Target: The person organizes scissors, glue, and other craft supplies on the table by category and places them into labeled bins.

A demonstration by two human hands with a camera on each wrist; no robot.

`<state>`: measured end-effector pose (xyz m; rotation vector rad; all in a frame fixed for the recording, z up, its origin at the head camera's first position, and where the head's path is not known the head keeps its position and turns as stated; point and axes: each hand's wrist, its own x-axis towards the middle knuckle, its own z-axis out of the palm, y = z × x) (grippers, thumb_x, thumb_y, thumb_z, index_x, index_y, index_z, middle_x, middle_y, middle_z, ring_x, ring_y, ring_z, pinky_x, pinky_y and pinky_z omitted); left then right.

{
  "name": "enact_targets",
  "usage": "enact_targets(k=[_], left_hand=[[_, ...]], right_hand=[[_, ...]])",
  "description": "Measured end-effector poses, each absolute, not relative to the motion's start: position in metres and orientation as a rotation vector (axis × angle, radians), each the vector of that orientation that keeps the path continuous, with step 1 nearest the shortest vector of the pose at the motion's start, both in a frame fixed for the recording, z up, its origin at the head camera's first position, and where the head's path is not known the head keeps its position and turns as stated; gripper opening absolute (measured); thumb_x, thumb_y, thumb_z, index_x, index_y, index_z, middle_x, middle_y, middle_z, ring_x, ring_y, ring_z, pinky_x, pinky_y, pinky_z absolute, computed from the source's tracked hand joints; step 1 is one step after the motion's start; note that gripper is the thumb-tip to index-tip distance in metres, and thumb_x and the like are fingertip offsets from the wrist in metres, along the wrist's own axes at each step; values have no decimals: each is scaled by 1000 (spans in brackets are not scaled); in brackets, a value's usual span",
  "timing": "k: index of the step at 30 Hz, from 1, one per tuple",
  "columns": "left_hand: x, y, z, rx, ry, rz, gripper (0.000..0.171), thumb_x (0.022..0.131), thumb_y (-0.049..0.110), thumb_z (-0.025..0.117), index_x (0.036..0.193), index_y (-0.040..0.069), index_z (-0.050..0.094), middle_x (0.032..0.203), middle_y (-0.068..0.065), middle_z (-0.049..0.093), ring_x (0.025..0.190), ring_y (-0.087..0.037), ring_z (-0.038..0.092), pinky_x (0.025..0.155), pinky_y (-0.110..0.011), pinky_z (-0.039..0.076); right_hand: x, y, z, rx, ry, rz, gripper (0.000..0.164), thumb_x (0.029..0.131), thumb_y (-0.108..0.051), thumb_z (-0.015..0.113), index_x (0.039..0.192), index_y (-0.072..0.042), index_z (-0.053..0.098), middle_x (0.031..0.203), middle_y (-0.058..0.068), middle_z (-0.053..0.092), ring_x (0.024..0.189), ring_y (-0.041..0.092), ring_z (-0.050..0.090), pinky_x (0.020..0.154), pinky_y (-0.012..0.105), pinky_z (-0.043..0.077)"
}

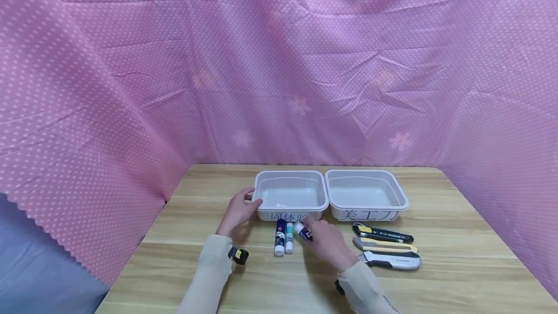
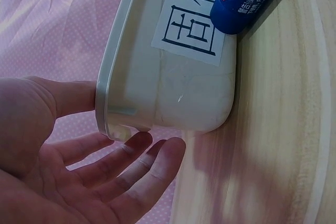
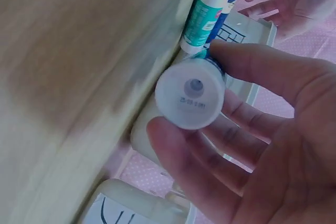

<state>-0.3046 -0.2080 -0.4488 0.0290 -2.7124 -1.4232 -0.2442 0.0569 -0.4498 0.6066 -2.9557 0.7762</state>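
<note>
My left hand (image 1: 239, 211) holds the left end of a white plastic box (image 1: 291, 208); its thumb is at the rim and its fingers curve by the outer wall, as the left wrist view shows. In my right hand (image 1: 328, 242) is a glue stick (image 3: 190, 94), gripped between thumb and fingers, its white round end facing the wrist camera. It lies tilted before the box. To its left, a dark blue glue stick (image 1: 280, 238) and a slimmer green and white glue stick (image 1: 289, 237) lie side by side, against or close to the labelled front wall.
A second white box (image 1: 366, 208), labelled in Chinese, stands right of the first. Before it lie a black and yellow utility knife (image 1: 383, 233), a yellow and grey one (image 1: 385, 245) and a white and black one (image 1: 392, 259). Pink cloth (image 1: 296, 86) hangs behind the wooden table (image 1: 462, 256).
</note>
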Motion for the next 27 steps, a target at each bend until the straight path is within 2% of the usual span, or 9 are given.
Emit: enact_targets(k=[9, 15, 21, 27], left_hand=[[-305, -207, -448, 38, -2722, -1451, 59, 100, 22, 65, 151, 0, 44, 134, -28, 60, 109, -35, 68, 87, -39, 62], [-303, -206, -448, 61, -2732, -1460, 61, 101, 23, 65, 153, 2, 43, 135, -26, 60, 110, -35, 67, 89, -40, 61], [-303, -207, -448, 53, -2729, -1448, 60, 100, 23, 65, 152, 0, 43, 134, -27, 60, 110, -35, 67, 89, -40, 61], [-303, -206, -446, 46, -2724, -1450, 60, 101, 22, 65, 152, 0, 44, 134, -27, 60, 111, -36, 67, 88, -40, 62]], right_hand=[[-242, 60, -437, 639, -2894, 722, 24, 84, -4, 78, 105, -10, 67, 84, 2, 67, 67, 14, 57, 55, 29, 49], [-241, 61, -426, 650, -2817, 653, 24, 85, -8, 79, 107, -11, 69, 82, 0, 69, 65, 13, 57, 52, 30, 47], [-243, 62, -423, 618, -2788, 653, 25, 86, -14, 80, 109, -14, 70, 83, -2, 70, 60, 9, 53, 48, 25, 43], [-245, 61, -419, 619, -2736, 652, 27, 85, -15, 82, 110, -16, 71, 88, -3, 72, 65, 8, 56, 53, 25, 46]])
